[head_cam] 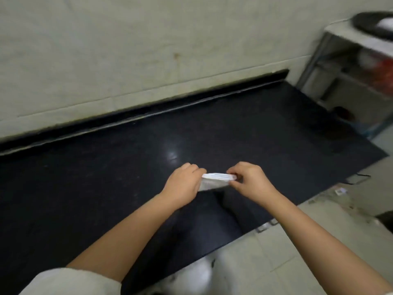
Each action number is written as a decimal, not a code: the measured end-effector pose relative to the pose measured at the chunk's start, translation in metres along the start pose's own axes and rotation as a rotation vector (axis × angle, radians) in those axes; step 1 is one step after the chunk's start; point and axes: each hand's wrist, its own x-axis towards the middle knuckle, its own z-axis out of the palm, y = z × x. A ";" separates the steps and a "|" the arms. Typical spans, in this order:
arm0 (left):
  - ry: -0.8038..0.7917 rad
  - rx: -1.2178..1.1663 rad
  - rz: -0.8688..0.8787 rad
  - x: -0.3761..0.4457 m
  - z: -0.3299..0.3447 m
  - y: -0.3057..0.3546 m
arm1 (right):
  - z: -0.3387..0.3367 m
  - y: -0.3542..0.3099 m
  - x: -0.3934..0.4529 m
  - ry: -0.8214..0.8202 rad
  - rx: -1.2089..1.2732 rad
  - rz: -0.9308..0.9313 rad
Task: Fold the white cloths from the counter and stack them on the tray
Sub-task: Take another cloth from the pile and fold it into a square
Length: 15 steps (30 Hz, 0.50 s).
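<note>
Both hands, left hand (184, 184) and right hand (248, 179), are pinching opposite ends of the folded white cloth (215, 181), its long axis spanning between them above the tabletop (106, 167).

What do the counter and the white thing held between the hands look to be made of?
Counter: likely polished dark stone, speckled with a glossy light reflection. White cloth: soft fabric, folded into visible layers, sagging slightly between the left hand and right hand.

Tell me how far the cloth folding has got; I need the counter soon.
Done: the white cloth is already folded small, its layered edges showing. In hand: the left hand and right hand pinch its two ends above the black counter. Left: stacking it; a dark tray with something white sits on the shelf at far right. No other loose cloths show.
</note>
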 end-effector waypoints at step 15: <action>-0.017 -0.090 0.376 0.278 -0.058 0.289 | -0.303 0.223 -0.092 0.305 -0.193 0.257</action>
